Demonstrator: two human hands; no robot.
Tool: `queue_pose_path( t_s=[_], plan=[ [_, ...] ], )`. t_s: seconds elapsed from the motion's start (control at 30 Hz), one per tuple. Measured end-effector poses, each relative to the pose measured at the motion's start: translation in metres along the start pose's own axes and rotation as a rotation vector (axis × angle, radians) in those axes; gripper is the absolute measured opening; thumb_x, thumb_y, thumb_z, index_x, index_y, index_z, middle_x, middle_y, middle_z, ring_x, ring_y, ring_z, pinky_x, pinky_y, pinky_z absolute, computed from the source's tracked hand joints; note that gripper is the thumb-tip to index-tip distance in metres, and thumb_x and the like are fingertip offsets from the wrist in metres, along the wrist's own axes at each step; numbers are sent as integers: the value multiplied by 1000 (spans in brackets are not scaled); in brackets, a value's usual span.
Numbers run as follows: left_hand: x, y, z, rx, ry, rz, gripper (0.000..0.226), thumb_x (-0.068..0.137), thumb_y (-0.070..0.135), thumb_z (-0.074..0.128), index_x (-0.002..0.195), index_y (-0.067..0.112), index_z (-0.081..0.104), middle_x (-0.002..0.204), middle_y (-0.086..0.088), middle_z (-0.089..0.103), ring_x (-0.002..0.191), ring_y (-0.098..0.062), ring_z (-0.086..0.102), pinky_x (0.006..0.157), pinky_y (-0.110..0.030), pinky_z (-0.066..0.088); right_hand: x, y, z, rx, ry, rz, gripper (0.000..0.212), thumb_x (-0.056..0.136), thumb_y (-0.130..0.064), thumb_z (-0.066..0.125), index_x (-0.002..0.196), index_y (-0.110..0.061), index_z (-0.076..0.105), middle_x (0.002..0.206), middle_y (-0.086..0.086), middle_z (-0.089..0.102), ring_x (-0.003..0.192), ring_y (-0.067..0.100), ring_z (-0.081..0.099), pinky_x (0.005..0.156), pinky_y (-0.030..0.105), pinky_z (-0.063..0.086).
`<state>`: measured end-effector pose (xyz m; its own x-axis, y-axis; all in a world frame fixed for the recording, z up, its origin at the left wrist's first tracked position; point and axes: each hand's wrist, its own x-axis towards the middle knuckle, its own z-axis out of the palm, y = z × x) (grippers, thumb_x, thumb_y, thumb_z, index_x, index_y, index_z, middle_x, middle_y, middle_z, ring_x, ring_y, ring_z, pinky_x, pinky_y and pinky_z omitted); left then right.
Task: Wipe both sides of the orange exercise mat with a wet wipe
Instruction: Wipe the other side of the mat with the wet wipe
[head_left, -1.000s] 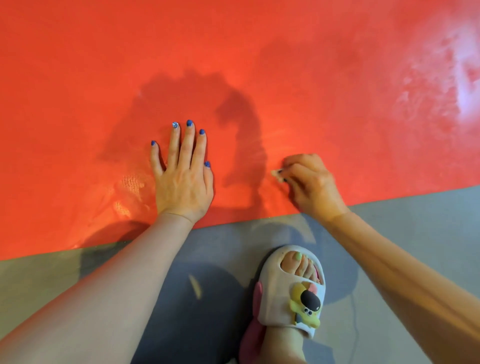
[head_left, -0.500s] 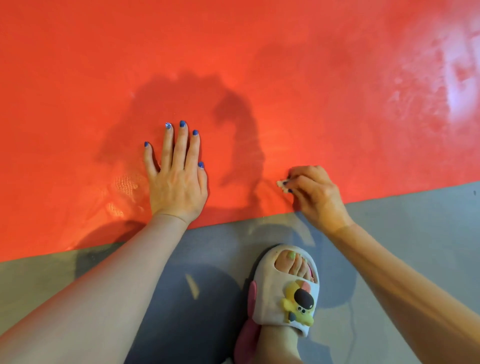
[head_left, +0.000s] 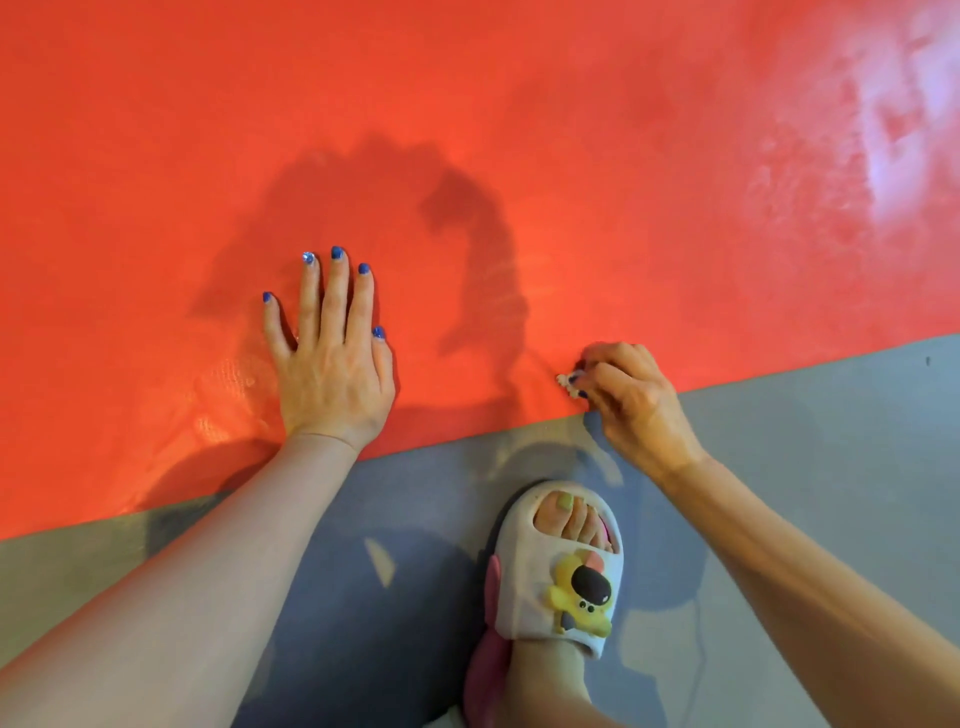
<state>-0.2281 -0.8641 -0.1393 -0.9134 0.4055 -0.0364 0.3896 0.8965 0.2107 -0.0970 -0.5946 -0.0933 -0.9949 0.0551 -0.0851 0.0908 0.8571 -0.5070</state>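
The right hand (head_left: 631, 402) has slid down toward the near edge of the mat since a second ago, from well up on the orange surface to right at the border with the floor, while the left hand (head_left: 332, 358) has kept its place. The right hand's fingers are curled, pinching a small white wad, the wipe (head_left: 566, 383), against the mat just inside its edge. The left hand lies flat on the mat with fingers straight and slightly spread, palm pressing down, wrist at the mat's edge.

The orange mat (head_left: 519, 130) lies spread on the grey floor (head_left: 831, 441) and fills the upper part of the view. Its near edge runs across the frame, rising from lower left to upper right, so its long axis goes left to right. Both ends and the far edge are cut off. Most of the wipe is hidden under the right fingers; only a crumpled tip shows. A pale glare blurs the mat's upper right. A foot in a white slipper (head_left: 561, 566) with a yellow charm stands on the floor between the forearms.
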Motion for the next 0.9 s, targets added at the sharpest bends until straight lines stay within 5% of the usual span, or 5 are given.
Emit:
queue_pose_path(
  t_s=[0.27,0.63,0.77,0.9],
  plan=[
    [0,29,2,-70,67,-41,59,94,23,43,152,10,40,165,-10,27,155,-30,18,117,-68,12,-7,-5,11,-23,88,48,19,78,16,58,79,-1,66,97,12,62,78,33,54,70,36,42],
    [-2,77,18,6,-17,23,61,102,35,37,160,18,25,169,-7,15,156,-32,8,116,-72,9,0,-11,14,-7,77,10,16,92,-1,57,77,-3,64,95,12,61,76,31,52,70,39,42],
    [0,76,18,18,-2,19,60,101,34,37,159,17,30,168,-8,19,156,-32,11,116,-72,10,-23,28,-8,-64,292,276,15,89,-6,59,74,-4,63,95,9,62,80,32,53,73,38,41],
    [0,76,17,0,-19,13,61,100,34,38,159,19,30,168,-7,18,156,-30,10,117,-72,7,0,-3,19,-41,370,431,9,85,4,57,77,-1,58,89,13,57,80,27,45,70,39,38]
  ],
)
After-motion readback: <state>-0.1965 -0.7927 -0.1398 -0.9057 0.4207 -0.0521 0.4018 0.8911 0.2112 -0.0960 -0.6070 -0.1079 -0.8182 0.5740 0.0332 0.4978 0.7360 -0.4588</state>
